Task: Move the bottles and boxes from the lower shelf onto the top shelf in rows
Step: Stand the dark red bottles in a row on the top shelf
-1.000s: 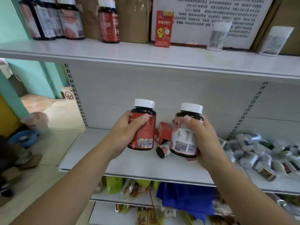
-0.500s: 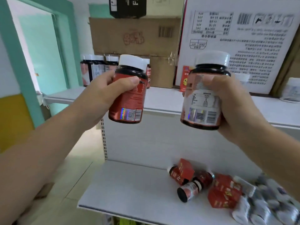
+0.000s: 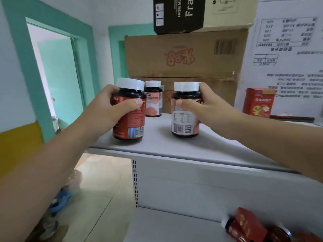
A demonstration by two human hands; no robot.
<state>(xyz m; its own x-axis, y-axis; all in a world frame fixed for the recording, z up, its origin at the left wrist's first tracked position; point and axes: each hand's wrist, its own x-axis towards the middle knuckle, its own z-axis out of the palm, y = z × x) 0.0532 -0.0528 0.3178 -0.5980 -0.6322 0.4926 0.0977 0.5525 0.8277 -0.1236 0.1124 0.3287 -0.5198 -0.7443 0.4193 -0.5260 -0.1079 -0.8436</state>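
Both hands reach up past the lower shelf (image 3: 166, 226), where a red box (image 3: 250, 222) and a fallen bottle (image 3: 229, 225) lie touching at the right, not yet moved. The left hand (image 3: 108, 105) wraps a red-label bottle (image 3: 130, 121) at the shoulder, thumb across the front and fingers round the back. The right hand (image 3: 208, 103) clasps a pale-label bottle (image 3: 185, 119) the same way, just under its white cap. Gripping high likely keeps the bases free to meet the board flat.

Both bottles are near the front edge of the top shelf (image 3: 174, 149), apart from each other, and the left one looks slightly tilted. Their bases appear to be at the surface, though I cannot tell whether the weight is fully down. Just behind and between them a third bottle (image 3: 153, 100) stands upright, so the pair seems meant as a front row ahead of it.

Farther right, an upright red box (image 3: 258, 102) stands against a white printed carton (image 3: 286, 49). Brown cardboard cartons (image 3: 185, 56) are stacked at the back. The shelf is smooth grey-white board; beyond its left end are a teal-framed doorway (image 3: 56, 75) and a pale tiled floor (image 3: 97, 180).
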